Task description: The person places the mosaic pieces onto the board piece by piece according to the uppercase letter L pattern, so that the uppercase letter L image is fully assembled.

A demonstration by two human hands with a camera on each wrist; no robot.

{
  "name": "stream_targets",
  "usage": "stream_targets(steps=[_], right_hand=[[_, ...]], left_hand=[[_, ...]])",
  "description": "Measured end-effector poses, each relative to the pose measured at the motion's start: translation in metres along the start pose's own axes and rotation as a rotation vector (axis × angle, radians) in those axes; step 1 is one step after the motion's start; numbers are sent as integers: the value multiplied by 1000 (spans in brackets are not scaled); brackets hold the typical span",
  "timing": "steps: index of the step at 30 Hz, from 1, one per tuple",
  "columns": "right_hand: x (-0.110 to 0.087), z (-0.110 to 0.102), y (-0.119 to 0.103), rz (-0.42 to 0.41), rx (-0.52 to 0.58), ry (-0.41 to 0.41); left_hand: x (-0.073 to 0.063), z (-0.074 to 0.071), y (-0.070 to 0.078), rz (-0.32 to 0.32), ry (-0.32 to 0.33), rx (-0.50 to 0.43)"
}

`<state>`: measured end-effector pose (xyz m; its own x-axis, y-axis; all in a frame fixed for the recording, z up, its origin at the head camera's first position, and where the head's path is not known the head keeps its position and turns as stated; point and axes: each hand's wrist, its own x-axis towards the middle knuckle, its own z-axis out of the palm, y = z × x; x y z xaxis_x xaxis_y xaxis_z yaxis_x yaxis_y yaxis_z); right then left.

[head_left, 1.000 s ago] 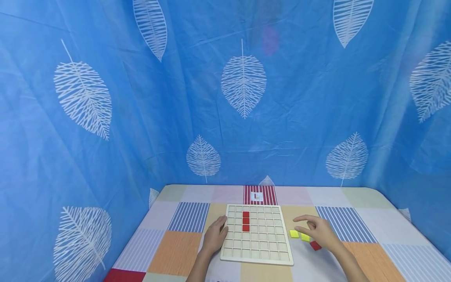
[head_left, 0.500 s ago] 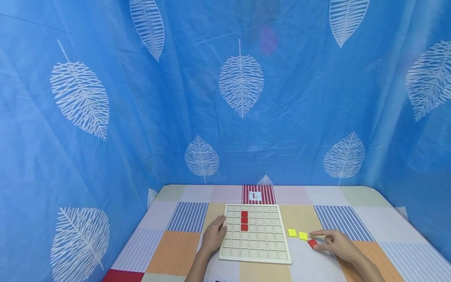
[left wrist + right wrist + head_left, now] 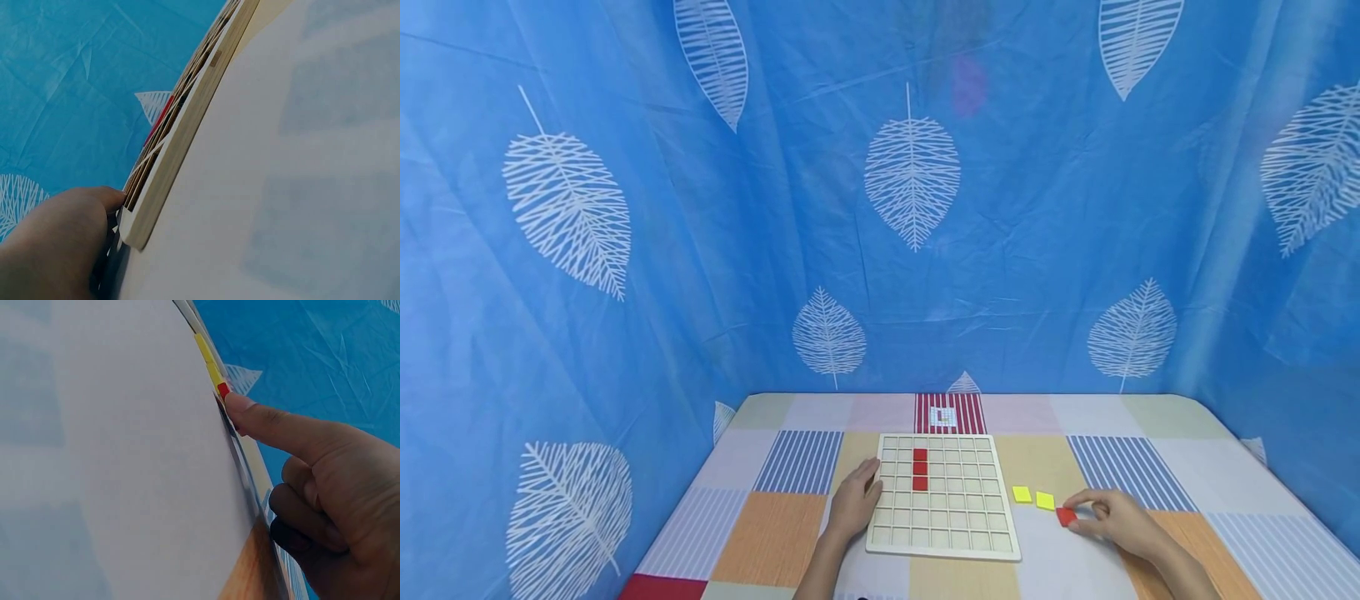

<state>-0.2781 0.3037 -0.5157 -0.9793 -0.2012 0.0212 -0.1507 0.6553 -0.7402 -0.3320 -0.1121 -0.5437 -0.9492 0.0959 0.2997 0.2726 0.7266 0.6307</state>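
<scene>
A square cream grid board (image 3: 951, 555) lies flat, with several red tiles (image 3: 920, 469) in a column in its upper left cells. My left hand (image 3: 852, 504) rests along the board's left edge, thumb and fingertips right at the rim. In the left wrist view the thumb of my left hand (image 3: 72, 234) meets the corner of the board (image 3: 181, 140). Right of the board, my right hand (image 3: 1118, 521) pinches a loose red tile (image 3: 1065, 517) between thumb and index finger, low over the cloth. The other fingers of my right hand (image 3: 337, 481) are curled in.
Two yellow tiles (image 3: 1033, 497) lie between the board and the red tile. A small card with a printed grid pattern (image 3: 943, 417) sits behind the board. A patchwork cloth (image 3: 790, 533) covers the table. Blue leaf-print curtains (image 3: 1000, 317) hang behind and at both sides.
My right hand has moved right and towards me, from above the yellow tiles to the loose red tile. Its fingers have closed on that tile, which has turned slightly. The left hand stays put.
</scene>
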Motion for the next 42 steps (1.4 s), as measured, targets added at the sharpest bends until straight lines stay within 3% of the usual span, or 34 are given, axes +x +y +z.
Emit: stream_targets(steps=[5, 9, 14, 20, 24, 28, 35, 42], right_hand=[[2, 2, -10, -18, -58, 86], [7, 10, -27, -139, -77, 180], [18, 31, -52, -270, -76, 238], [33, 67, -82, -352, -56, 186], [41, 88, -101, -322, -70, 144], [50, 104, -115, -285, -87, 154], [69, 128, -125, -310, -151, 154], [79, 140, -127, -326, -189, 103]], left_hand=[[0, 0, 0, -6, 3, 5], [-1, 0, -1, -3, 6, 7], [0, 0, -1, -1, 6, 5], [0, -1, -1, 1, 7, 1], [1, -2, -1, 2, 8, 0], [1, -2, -2, -1, 4, 0], [0, 0, -3, 8, 7, -7], [0, 0, -1, 8, 8, -2]])
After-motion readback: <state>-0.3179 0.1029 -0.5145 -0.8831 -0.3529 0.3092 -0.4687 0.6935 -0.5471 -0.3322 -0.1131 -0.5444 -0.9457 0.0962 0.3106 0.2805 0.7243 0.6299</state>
